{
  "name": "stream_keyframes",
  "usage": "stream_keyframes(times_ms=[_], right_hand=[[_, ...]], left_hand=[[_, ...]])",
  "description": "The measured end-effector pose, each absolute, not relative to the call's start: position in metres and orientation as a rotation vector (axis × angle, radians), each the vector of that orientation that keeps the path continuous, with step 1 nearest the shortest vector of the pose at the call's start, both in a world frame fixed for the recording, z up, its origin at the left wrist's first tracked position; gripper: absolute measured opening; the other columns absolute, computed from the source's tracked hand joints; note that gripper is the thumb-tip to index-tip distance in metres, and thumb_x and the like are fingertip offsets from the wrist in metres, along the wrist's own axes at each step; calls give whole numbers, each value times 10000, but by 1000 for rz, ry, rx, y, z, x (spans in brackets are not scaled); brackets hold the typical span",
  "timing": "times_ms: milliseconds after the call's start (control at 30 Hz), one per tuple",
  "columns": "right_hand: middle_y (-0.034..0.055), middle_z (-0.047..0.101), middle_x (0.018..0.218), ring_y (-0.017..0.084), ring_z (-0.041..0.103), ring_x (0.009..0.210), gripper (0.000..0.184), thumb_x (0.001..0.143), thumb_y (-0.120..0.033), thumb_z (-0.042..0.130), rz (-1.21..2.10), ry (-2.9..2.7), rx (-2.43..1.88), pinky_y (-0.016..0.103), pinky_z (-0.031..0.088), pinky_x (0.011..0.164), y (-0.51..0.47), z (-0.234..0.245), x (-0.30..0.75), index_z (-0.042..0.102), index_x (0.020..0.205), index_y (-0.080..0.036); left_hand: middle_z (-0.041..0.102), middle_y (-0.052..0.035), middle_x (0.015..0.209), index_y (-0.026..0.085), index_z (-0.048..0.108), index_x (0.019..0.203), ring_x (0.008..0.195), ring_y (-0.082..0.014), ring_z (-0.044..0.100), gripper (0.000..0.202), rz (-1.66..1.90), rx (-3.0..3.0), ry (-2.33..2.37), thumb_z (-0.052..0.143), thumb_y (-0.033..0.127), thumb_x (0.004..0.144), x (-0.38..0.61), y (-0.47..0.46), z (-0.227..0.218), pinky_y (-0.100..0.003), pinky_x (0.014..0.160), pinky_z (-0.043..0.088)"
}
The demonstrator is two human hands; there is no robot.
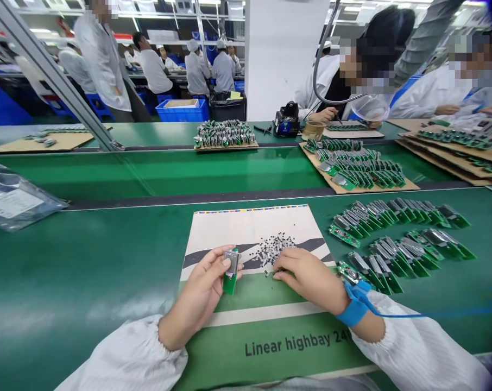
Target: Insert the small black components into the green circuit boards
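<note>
My left hand [207, 282] grips a small green circuit board [231, 271] with a silver metal part on its face, the thumb pressed over it. Beside it, at the pile's lower right edge, my right hand [305, 274] has its fingers curled together; what sits between the fingertips is hidden. The pile of tiny black and silver components [273, 248] lies loose on a printed cardboard sheet [213, 228]. A blue wrist strap [354, 307] is round my right wrist, its cord running off to the right.
Rows of similar boards [401, 255] lie on the green table right of the sheet. Boards on cardboard [360, 165] and another batch [225, 134] stand farther back. A silvery bag [18, 198] is at left. Co-workers sit across the table, near a hose [425, 38].
</note>
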State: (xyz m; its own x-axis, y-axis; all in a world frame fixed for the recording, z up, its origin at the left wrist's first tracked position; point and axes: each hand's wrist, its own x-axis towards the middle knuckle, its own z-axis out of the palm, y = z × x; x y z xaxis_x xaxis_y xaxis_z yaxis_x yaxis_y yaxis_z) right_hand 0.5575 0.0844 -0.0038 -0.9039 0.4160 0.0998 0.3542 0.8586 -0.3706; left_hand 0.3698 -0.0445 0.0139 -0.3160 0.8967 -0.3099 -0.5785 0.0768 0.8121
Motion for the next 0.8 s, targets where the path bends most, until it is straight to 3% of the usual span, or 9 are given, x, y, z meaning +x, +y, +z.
stream_keyframes(times_ms=[233, 467, 667, 800], right_hand=[[51, 581, 797, 219, 518, 753, 177, 843, -38, 532, 563, -2873, -636, 364, 423, 684, 80, -14, 552, 573, 746, -180], [30, 558, 791, 186, 524, 752, 201, 871, -16, 463, 762, -2680, -673, 325, 458, 673, 79, -7, 556, 484, 771, -190], [44, 634, 855, 188, 592, 784, 155, 923, -104, 448, 917, -2541, -632, 319, 492, 679, 86, -5, 560, 568, 967, -192], [26, 645, 825, 178, 599, 785, 161, 932, -144, 469, 994, -2485, -578, 305, 495, 696, 90, -4, 563, 604, 868, -204]], left_hand=[[661, -19, 838, 181, 661, 995, 764, -146, 631, 290, 1513, 412, 1112, 765, 277, 742, 372, -45, 9, -253, 707, 514], [649, -5, 824, 195, 662, 998, 736, -133, 611, 268, 1486, 415, 1066, 752, 258, 754, 373, -48, 10, -253, 696, 504], [664, -19, 813, 200, 654, 1045, 748, -141, 604, 282, 1421, 452, 1055, 725, 267, 781, 374, -49, 9, -258, 711, 458], [672, -16, 784, 191, 661, 1040, 727, -130, 595, 281, 1396, 469, 1070, 723, 287, 783, 375, -49, 7, -249, 716, 436]])
